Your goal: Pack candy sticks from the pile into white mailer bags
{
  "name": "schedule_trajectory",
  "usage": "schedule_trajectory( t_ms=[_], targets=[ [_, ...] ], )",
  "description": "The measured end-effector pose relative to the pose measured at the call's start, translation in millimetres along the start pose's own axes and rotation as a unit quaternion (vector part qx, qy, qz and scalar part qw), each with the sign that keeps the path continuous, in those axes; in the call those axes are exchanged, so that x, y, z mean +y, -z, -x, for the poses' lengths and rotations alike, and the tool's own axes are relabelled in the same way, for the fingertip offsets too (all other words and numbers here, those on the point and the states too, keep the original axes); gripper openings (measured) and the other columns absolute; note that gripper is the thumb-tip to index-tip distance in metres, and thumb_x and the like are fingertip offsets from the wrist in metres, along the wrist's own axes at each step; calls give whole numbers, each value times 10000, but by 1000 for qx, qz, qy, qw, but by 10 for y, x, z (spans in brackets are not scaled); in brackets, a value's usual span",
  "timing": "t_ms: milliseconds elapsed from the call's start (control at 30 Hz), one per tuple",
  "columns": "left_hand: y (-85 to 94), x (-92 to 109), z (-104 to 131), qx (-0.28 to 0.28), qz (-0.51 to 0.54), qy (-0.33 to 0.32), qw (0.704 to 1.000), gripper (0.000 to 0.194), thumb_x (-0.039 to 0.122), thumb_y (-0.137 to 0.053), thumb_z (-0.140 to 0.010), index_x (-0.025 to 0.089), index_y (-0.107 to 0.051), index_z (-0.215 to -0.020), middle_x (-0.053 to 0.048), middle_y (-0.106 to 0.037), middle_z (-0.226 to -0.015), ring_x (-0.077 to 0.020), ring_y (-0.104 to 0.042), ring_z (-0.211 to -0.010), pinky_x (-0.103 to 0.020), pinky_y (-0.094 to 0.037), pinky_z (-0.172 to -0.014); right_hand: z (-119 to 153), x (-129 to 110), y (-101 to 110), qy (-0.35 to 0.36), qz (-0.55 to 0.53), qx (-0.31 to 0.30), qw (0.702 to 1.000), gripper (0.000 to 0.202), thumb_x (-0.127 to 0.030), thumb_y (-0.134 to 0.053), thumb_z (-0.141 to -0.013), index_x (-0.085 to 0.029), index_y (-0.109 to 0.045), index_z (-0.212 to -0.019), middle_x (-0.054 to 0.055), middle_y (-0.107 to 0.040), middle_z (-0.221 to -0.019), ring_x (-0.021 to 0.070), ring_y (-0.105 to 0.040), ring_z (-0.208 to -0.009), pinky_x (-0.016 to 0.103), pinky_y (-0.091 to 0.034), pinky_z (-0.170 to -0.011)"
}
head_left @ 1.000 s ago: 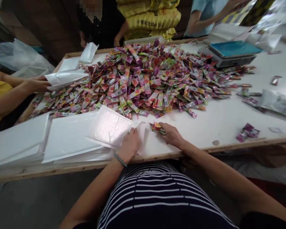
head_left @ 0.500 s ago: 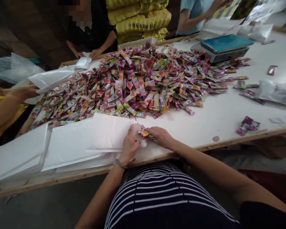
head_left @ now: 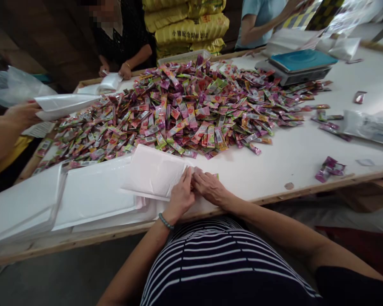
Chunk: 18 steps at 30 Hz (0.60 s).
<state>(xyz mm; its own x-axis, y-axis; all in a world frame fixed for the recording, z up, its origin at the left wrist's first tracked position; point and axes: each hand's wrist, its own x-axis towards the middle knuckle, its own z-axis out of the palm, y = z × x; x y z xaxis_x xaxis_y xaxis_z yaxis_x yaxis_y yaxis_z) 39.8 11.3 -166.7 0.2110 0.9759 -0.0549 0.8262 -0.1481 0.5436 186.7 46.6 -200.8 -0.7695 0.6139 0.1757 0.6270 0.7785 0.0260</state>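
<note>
My left hand (head_left: 181,193) is closed on the open end of a white plastic bag (head_left: 156,172), which slants up to the left above the other bags. Against it, at the bag's mouth, my right hand (head_left: 210,187) is curled round small wrapped packets. Only a green tip of these shows past its fingers; the rest is hidden. More flat white bags (head_left: 94,193) lie to the left along the near edge. Beyond my hands spreads a large heap of small pink, purple and green packets (head_left: 181,114).
A blue-topped scale (head_left: 301,63) stands at the back right. A few purple packets (head_left: 329,169) and a filled clear bag (head_left: 368,126) lie on the right of the white table (head_left: 258,174). Co-workers stand at the left and far sides; one person's hand (head_left: 22,117) holds a white bag.
My right hand has moved left against my left hand, carrying the packets into the bag's mouth, where they are now mostly hidden. The bag has lifted and tilted.
</note>
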Motion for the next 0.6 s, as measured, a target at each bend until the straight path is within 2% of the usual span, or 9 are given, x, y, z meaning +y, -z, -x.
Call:
schedule_trajectory(
  t_ms=[133, 267, 333, 433, 500, 567, 600],
  targets=[
    [54, 87, -11, -9, -10, 8, 1000, 862, 21, -459, -681, 89, -227, -1508, -160, -294, -1566, -259, -361, -1407, -381, -418, -1099, -120, 93, 46, -36, -53, -28, 998, 334, -127, -415, -947, -93, -557, -1247, 170, -601, -1110, 265, -542, -986, 396, -458, -806],
    [140, 205, -40, 17, 1, -10, 1000, 873, 29, -465, -686, 102, -207, -1517, -132, -257, -1585, -248, -333, -1423, -361, -409, -1107, -177, 100, 68, -81, -120, 33, 989, 343, -156, -423, -953, -93, -552, -1264, 164, -594, -1144, 251, -534, -1005, 391, -452, -872],
    [140, 220, -62, 18, 23, -15, 999, 868, 32, -474, -680, 95, -229, -1510, -134, -284, -1575, -244, -343, -1418, -361, -379, -1129, -174, 76, 18, -61, -114, 43, 991, 336, -138, -452, -931, -85, -571, -1241, 186, -581, -1184, 266, -521, -1046, 417, -440, -904],
    [94, 185, -94, 5, 93, 13, 996, 853, 31, -493, -649, 60, -300, -1479, -164, -348, -1540, -250, -359, -1409, -382, -317, -1164, -165, 99, -32, 13, -119, -16, 993, 232, -116, -530, -881, -102, -653, -1077, 177, -618, -1098, 269, -529, -1040, 437, -438, -910],
    [83, 162, -118, 16, 163, 38, 986, 849, 42, -515, -625, 63, -352, -1458, -166, -423, -1497, -263, -416, -1370, -390, -345, -1143, -173, 193, 50, 58, -156, -47, 985, 150, -138, -587, -848, -129, -682, -964, 148, -636, -1029, 260, -539, -1018, 432, -439, -911],
    [129, 181, -153, 36, 258, 69, 963, 863, 60, -536, -605, 107, -384, -1453, -131, -592, -1343, -255, -590, -1174, -362, -493, -984, -209, 344, 269, 86, -212, -47, 972, 146, -151, -646, -786, -139, -685, -926, 127, -637, -1024, 246, -545, -1010, 408, -444, -908],
    [178, 214, -176, 42, 314, 87, 944, 876, 69, -540, -598, 133, -384, -1458, -95, -676, -1193, -223, -663, -980, -320, -549, -826, -241, 431, 424, 93, -234, -41, 967, 192, -145, -664, -750, -137, -682, -941, 122, -635, -1044, 240, -547, -1012, 392, -447, -904]
  ],
)
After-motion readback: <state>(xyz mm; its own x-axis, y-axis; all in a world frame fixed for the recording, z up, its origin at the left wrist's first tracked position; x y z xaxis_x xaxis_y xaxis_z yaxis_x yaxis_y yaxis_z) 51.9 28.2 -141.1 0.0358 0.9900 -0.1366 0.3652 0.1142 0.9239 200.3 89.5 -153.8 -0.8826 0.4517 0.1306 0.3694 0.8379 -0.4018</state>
